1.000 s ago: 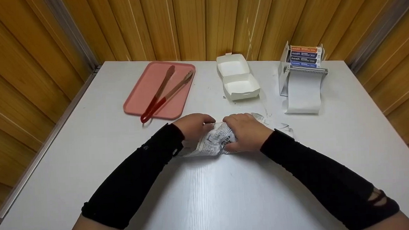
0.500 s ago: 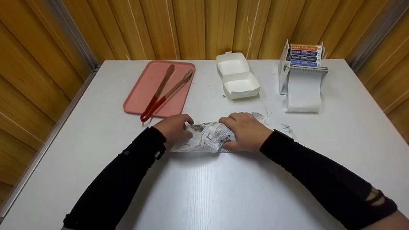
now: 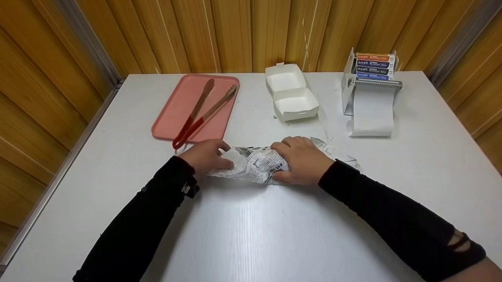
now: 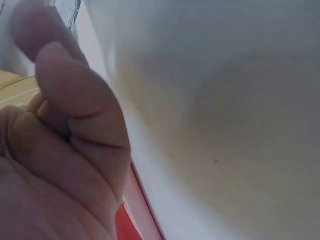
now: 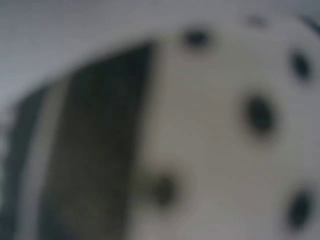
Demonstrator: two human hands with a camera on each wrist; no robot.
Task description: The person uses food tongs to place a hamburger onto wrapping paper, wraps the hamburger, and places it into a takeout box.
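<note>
In the head view a crumpled bundle of newspaper-print wrapping paper (image 3: 258, 163) lies across the middle of the table. Whatever is inside is hidden. My left hand (image 3: 206, 156) holds the bundle's left end between fingers and thumb. The left wrist view shows the same hand (image 4: 75, 135) with thumb and fingers bent, and a bit of printed paper (image 4: 65, 11) beyond the fingertips. Over the bundle's right half, my right hand (image 3: 304, 161) curls its fingers on the far side and its thumb on the near side. Loose paper sticks out past it. The right wrist view is badly blurred.
A pink tray (image 3: 170, 112) bearing red-handled tongs (image 3: 192, 122) sits at the back left. Behind the bundle stands an open white burger box (image 3: 295, 102). Farther right is a metal label dispenser (image 3: 349, 91) with a white strip (image 3: 373, 111) hanging down. Wooden panelling (image 3: 234, 29) borders the table.
My left hand has slid left along the bundle to its end, exposing more printed paper in the middle. The right hand has stayed nearly still on its half.
</note>
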